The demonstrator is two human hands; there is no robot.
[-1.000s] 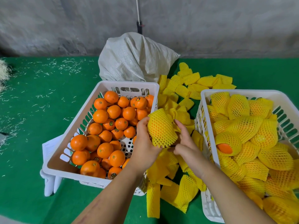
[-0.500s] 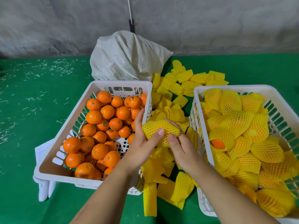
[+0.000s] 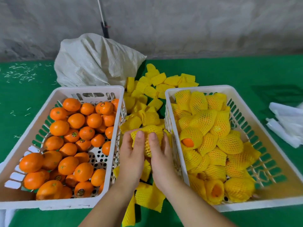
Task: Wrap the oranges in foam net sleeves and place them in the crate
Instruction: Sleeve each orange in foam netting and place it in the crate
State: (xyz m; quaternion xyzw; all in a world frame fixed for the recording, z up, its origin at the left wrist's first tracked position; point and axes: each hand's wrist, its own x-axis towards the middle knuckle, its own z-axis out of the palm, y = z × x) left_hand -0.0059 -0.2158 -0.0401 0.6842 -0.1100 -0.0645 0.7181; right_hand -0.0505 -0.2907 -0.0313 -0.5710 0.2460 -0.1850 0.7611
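Yellow foam-netted orange (image 3: 150, 141) gripped by left hand (image 3: 132, 154), right hand (image 3: 161, 154), between 2 white crates (image 3: 170, 99).

Both hands came closer together: the left hand (image 3: 133, 154) and right hand (image 3: 159, 157) now squeeze the wrapped orange (image 3: 148, 140) with thumbs on top.

A rough grey wall (image 3: 196, 25) runs across the back, mottled and unpainted, with darker patches low on the left. A thin white cord (image 3: 101, 12) hangs down it to a dark handle (image 3: 105, 31), whose lower end is hidden behind a crumpled pale sack (image 3: 96, 61). The desk (image 3: 246, 71) is covered in green cloth right up to the wall. Small pale shavings (image 3: 21, 73) lie scattered over its far left part. The light is even and soft, with only faint shadows.
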